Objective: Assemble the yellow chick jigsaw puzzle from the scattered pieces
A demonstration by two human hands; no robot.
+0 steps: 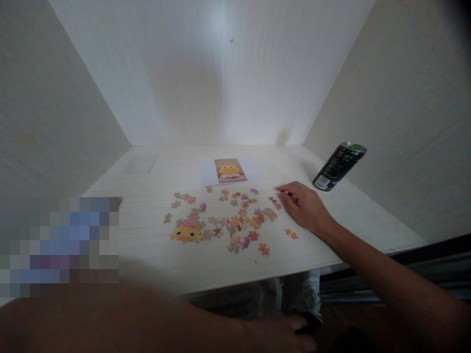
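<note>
Left hand (281, 333) dimly seen below the table (143, 235) edge, cut off by frame bottom, grip unreadable; far left masked by pixelated block (59, 245). Right hand (301, 203) half-curled beside loose jigsaw pieces (253, 236), any grip hidden by its fingers. Joined yellow-face section (186, 235) seen front-left, printed picture (230, 170) behind pieces, Monster can (336, 169) right

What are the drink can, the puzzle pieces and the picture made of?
The drink can looks like metal: silvery rim, dark printed sides. The puzzle pieces seem printed cardboard, maybe wood: flat, with knobbly cut edges. The picture looks like printed paper: flat, with a white border; I can't tell if it's glossy.
</note>
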